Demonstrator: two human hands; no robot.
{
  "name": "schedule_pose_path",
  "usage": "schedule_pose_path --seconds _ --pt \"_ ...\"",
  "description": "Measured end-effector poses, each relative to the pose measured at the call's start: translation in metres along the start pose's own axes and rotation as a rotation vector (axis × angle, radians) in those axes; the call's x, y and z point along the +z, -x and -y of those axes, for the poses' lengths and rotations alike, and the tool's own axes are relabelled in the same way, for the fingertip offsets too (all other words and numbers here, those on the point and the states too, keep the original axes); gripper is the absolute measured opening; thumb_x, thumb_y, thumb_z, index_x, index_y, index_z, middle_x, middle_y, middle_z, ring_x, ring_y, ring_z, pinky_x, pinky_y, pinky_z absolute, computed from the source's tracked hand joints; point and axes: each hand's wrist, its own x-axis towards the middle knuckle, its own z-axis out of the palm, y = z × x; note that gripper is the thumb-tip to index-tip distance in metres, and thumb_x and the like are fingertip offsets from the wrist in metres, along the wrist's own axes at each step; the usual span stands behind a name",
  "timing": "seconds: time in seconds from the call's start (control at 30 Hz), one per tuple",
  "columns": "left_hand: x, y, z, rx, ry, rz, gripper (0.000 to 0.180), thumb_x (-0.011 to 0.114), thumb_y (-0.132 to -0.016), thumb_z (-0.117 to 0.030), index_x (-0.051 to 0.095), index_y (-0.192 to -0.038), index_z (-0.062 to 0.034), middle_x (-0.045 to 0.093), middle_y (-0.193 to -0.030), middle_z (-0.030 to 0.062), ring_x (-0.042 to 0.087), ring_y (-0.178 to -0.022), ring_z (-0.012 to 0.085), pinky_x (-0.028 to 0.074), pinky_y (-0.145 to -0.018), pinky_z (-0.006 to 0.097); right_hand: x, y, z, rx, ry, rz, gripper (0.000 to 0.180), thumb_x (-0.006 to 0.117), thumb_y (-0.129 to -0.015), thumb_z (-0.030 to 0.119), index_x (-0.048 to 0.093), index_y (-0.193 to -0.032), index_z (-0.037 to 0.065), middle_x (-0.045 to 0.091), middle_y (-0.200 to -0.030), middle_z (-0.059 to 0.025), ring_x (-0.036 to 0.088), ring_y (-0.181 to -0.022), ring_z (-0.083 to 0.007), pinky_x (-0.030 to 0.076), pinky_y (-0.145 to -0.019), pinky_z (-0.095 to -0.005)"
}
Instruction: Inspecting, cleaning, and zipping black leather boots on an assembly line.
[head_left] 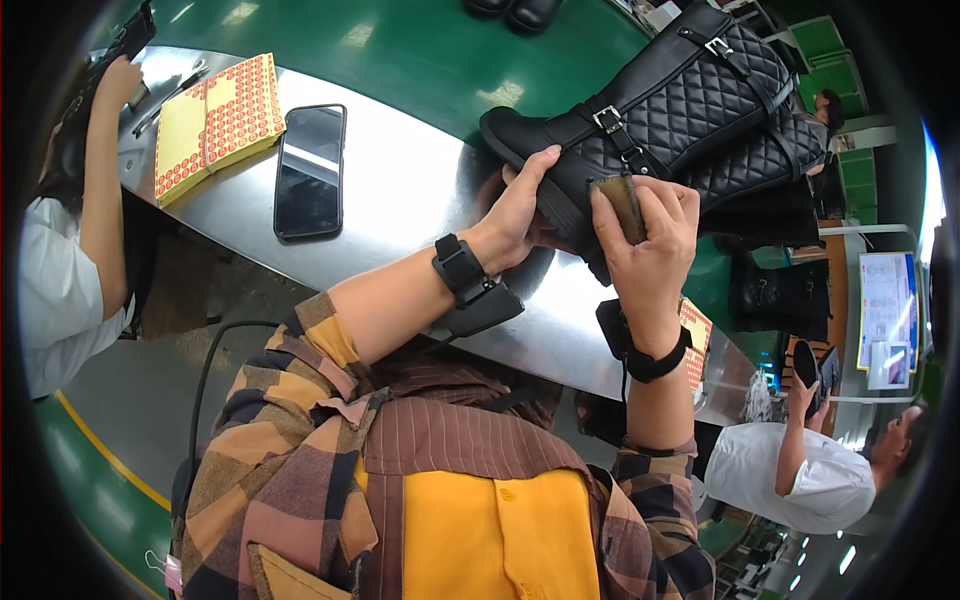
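Note:
A black boot [660, 95] with a quilted shaft and buckled straps lies tilted above the metal table, its toe to the left. My left hand [515, 215] grips its foot, thumb on the upper and fingers round the sole side, mostly hidden. Pinched in my right hand [655, 240] is a small brownish block [622, 205], close against the boot's heel area; whether it touches the leather I cannot tell. Behind this boot, part of a second quilted shaft [780, 150] shows.
On the metal table [390, 150] lie a black phone [310, 175] and a banded bundle of yellow sheets with red round stickers [220, 125]. More sticker sheets [695, 335] lie right of my wrist. Co-workers sit left and right; black boots [785, 295] stand beyond the table.

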Motion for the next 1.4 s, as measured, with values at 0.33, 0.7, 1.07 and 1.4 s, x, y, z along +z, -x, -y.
schedule_pose_path --seconds 0.33,0.7,1.07,1.4 --pt "0.003 0.005 -0.007 0.000 -0.037 -0.032 0.061 0.047 -0.092 -0.055 0.042 -0.127 -0.0046 0.063 -0.111 0.0147 0.068 -0.097 0.0243 0.062 -0.071 0.046 -0.033 -0.004 -0.024 -0.183 -0.209 0.463 0.014 0.074 -0.069 0.005 0.062 -0.072 -0.002 0.070 -0.109 -0.0057 0.057 -0.098 -0.0272 0.048 -0.081 -0.0352" --pt "0.007 0.007 -0.009 0.006 -0.026 -0.077 0.059 0.047 -0.093 -0.055 0.046 -0.126 -0.0065 0.063 -0.111 0.0125 0.068 -0.096 0.0230 0.061 -0.074 0.045 -0.033 -0.013 -0.013 -0.182 -0.177 0.456 0.014 0.073 -0.065 0.003 0.060 -0.065 -0.002 0.067 -0.112 -0.0072 0.055 -0.101 -0.0281 0.049 -0.082 -0.0365" --pt "0.004 0.007 -0.003 0.048 -0.023 -0.043 0.056 0.050 -0.092 -0.054 0.042 -0.124 -0.0096 0.062 -0.109 0.0109 0.069 -0.095 0.0227 0.062 -0.072 0.043 -0.013 -0.010 -0.006 -0.068 -0.102 0.380 0.017 0.075 -0.071 0.012 0.066 -0.074 -0.002 0.066 -0.106 -0.0077 0.056 -0.096 -0.0278 0.050 -0.077 -0.0365" --pt "-0.001 0.000 -0.003 0.036 0.035 -0.069 0.072 0.056 -0.090 -0.052 0.018 -0.135 -0.0123 0.051 -0.127 0.0174 0.067 -0.099 0.0276 0.062 -0.076 0.047 -0.101 0.112 -0.110 0.667 -0.024 0.709 0.033 0.078 -0.074 0.023 0.064 -0.078 -0.006 0.064 -0.081 -0.0197 0.063 -0.073 -0.0302 0.049 -0.066 -0.0364"
